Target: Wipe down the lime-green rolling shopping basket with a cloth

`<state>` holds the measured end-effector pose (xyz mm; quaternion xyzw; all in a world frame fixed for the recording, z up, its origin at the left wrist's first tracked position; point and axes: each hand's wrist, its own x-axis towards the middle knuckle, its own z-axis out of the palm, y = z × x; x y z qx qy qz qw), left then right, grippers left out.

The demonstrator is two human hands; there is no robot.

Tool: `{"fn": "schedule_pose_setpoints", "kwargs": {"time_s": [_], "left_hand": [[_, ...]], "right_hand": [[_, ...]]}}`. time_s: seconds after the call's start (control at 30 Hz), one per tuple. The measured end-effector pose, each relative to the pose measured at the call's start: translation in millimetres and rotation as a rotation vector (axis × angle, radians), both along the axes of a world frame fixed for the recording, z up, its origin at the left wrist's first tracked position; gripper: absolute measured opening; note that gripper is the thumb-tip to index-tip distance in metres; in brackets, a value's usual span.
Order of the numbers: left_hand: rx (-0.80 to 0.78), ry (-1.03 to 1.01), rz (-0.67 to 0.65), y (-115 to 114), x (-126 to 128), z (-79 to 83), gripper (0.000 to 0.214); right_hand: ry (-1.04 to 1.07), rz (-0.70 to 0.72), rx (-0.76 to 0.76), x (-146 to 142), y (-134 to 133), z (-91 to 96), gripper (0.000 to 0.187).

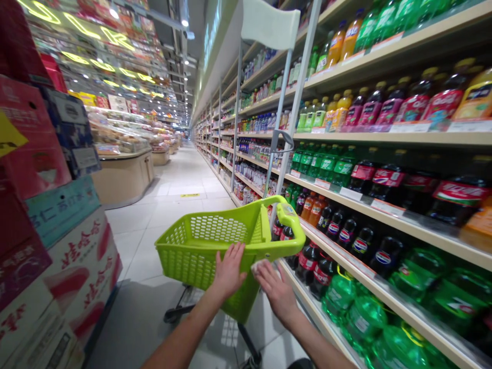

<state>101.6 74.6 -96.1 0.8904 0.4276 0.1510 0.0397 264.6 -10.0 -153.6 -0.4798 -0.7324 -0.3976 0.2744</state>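
A lime-green plastic shopping cart (230,249) with perforated walls stands in the aisle in front of me, its handle end to the right. My left hand (229,271) lies on the near side of its basket, fingers stretched out near the rim. Just right of it, my right hand (275,289) presses a small white wipe (260,264) against the basket's side below the handle (294,225). Only a bit of the wipe shows beyond the fingers, so I cannot tell whether it is cloth or paper. The basket's inner floor is mostly hidden.
Shelves of soda bottles (355,241) run along the right, close to the handle. Stacked drink cartons (82,251) stand at left. Farther on are a rounded display counter (123,177) and a pale tiled floor (180,182). A grey pole with a white sign (271,23) rises behind the cart.
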Motion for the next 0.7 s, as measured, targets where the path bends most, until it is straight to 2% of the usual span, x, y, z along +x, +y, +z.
{"fn": "schedule_pose_setpoints", "kwargs": {"time_s": [0.07,0.1,0.17,0.27,0.33,0.53,0.6,0.7], "left_hand": [[0.0,-0.005,-0.013,4,-3,-2.4,0.071],[-0.003,-0.01,-0.002,7,-6,-4.3,0.07],[-0.004,-0.015,0.043,12,-11,-9.0,0.07],[-0.002,-0.004,0.102,17,-15,-15.0,0.072],[-0.005,0.006,0.111,18,-15,-17.0,0.073],[-0.007,0.017,0.098,12,-14,-16.6,0.076],[-0.016,0.02,0.098,9,-15,-15.7,0.077],[-0.031,0.024,0.094,5,-13,-15.9,0.079]], "right_hand": [[-0.049,0.034,-0.044,-2,-2,-9.8,0.03],[-0.039,0.025,-0.054,-1,-3,-8.5,0.03],[0.032,-0.037,-0.033,8,-5,8.3,0.033],[0.181,-0.188,0.087,22,-3,46.6,0.039],[0.228,-0.239,0.144,22,0,59.4,0.041],[0.097,-0.048,0.011,1,1,46.6,0.039],[0.134,-0.097,0.029,6,1,54.6,0.039],[0.247,-0.249,0.099,13,9,68.9,0.038]]}}
